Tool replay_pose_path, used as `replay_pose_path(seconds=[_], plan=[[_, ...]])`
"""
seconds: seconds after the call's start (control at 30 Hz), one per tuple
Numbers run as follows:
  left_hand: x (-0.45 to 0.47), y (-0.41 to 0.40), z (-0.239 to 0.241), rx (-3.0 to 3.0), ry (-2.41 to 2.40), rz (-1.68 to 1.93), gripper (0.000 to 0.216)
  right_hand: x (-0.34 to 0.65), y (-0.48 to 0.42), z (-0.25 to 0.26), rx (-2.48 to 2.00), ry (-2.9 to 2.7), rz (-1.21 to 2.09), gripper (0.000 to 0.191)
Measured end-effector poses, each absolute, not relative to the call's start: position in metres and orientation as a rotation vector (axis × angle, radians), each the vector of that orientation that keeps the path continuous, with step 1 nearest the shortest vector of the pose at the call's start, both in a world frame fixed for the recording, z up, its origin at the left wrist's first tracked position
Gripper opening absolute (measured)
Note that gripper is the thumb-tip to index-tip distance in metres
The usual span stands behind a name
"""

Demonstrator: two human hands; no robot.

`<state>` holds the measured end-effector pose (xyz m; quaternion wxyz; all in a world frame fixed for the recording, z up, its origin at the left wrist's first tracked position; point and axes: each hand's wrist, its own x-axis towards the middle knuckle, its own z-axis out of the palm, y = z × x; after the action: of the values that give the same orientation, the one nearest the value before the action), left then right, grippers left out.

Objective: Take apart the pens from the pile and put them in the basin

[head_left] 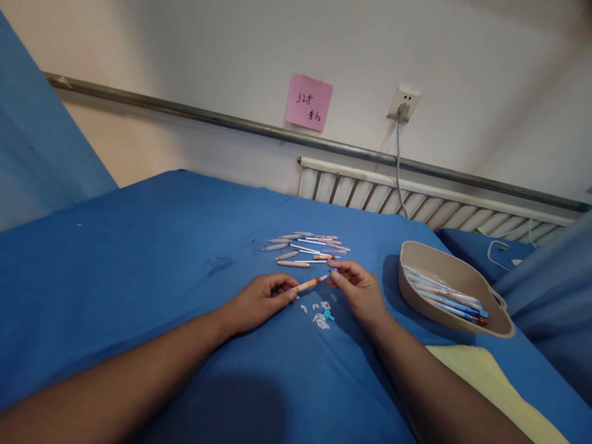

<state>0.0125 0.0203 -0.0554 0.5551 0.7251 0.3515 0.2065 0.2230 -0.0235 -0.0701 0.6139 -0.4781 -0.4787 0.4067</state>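
Note:
My left hand (259, 302) rests on the blue cloth (139, 271), its fingers pinched on one end of a thin orange and white pen (311, 283). My right hand (358, 288) pinches the pen's other end, where a small blue tip shows. The pen lies almost level between both hands, just above the cloth. Right under it sit several small white caps and a blue piece (321, 314). Behind the hands lies a loose heap of pen barrels and refills (305, 248).
A beige oval basket (419, 296) holding several pens stands at the right. A yellow sheet (490, 376) lies at the near right. Behind the table are a radiator (416, 197), a wall socket with a cable (403, 102) and a pink note (308, 102).

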Motion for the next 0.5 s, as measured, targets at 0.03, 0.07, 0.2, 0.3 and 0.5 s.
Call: replay_pose_path(seconds=[0.03, 0.07, 0.2, 0.3, 0.5], plan=[[0.0127, 0.0204, -0.0559, 1.709, 0.833, 0.495, 0.023, 0.2229, -0.0234, -0.0706, -1.108, -1.109, 0.921, 0.025], [0.0129, 0.0205, -0.0563, 1.707, 0.837, 0.504, 0.023, 0.2228, -0.0232, -0.0713, -1.11, -1.112, 0.915, 0.026], [0.0134, 0.0203, -0.0562, 1.714, 0.834, 0.507, 0.025, 0.223, -0.022, -0.0734, -1.123, -1.11, 0.935, 0.027], [0.0133, 0.0196, -0.0541, 1.721, 0.832, 0.504, 0.025, 0.2233, -0.0226, -0.0741, -1.129, -1.114, 0.924, 0.026], [0.0132, 0.0188, -0.0525, 1.747, 0.85, 0.501, 0.027, 0.2236, -0.0256, -0.0757, -1.146, -1.192, 0.825, 0.026]])
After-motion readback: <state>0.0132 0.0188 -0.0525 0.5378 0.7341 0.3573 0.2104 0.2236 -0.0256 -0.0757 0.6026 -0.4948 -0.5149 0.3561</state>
